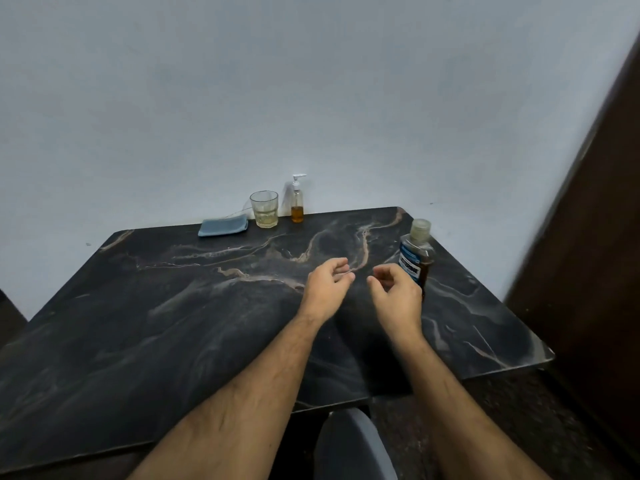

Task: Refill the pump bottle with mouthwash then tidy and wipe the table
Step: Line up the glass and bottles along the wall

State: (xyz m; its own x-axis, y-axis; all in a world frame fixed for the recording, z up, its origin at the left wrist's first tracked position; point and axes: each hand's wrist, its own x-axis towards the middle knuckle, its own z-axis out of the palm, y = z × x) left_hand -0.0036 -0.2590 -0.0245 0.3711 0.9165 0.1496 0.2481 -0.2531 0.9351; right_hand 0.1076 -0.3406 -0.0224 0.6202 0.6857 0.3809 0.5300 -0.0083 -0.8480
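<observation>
A person's two bare forearms reach forward side by side, hands near each other but apart. The left hand (327, 285) hangs with fingers loosely curled, holding nothing. The right hand (398, 294) mirrors it, fingers relaxed and bent inward.

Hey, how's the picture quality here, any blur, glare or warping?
Head view: dim, flat light; wide-angle warping bends the table edges and the dark panel at right; the mouthwash bottle label and the hands are softly blurred; no strong glare.

Head cam, down over table (173, 323).
</observation>
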